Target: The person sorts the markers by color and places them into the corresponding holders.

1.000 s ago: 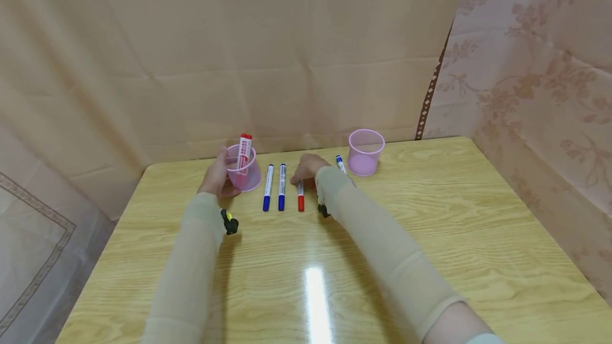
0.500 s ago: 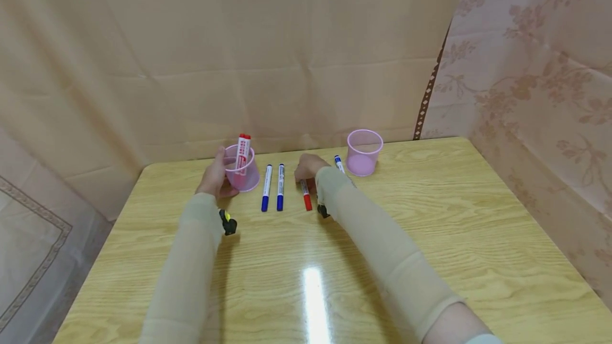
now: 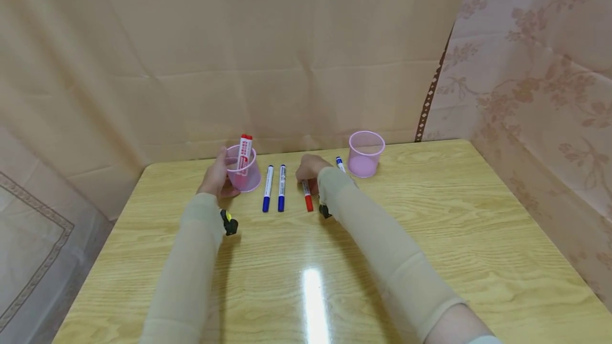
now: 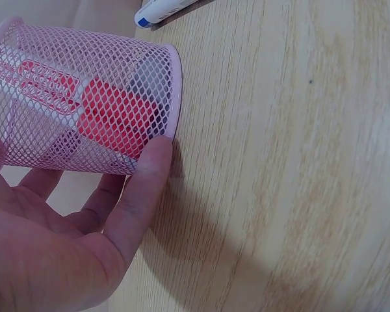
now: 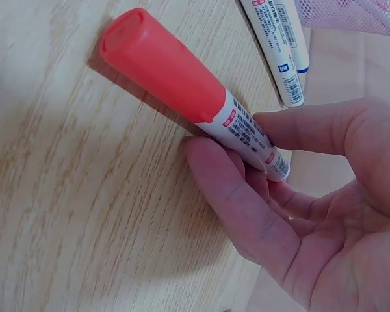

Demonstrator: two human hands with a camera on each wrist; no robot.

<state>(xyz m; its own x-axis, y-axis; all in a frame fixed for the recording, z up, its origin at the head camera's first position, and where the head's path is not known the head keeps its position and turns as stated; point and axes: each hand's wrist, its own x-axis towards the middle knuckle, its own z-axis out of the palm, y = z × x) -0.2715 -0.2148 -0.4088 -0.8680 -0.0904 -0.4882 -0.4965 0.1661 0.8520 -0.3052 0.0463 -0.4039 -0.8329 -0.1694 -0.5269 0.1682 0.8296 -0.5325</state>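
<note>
My left hand [image 3: 215, 177] grips a pink mesh pen cup [image 3: 252, 180] at the back left of the table. Two red-capped markers [image 3: 244, 152] stand in that cup, caps down in the left wrist view, where the red cap [image 4: 117, 117] shows through the mesh. With thumb and fingers, my right hand [image 3: 313, 168] pinches a red-capped whiteboard marker [image 5: 172, 68], its cap end pointing toward me, low at the tabletop. Left of it lie two blue-capped markers [image 3: 268, 189], side by side and apart from each other.
A second pink mesh cup [image 3: 365, 159] stands at the back right. Beside it lies another marker with a blue end [image 3: 340, 163], partly hidden by my right forearm. Behind the wooden table [image 3: 268, 280] hangs a beige curtain [image 3: 287, 68].
The red-capped marker under my right hand has swung its cap end slightly to the right. My left hand stays on the cup.
</note>
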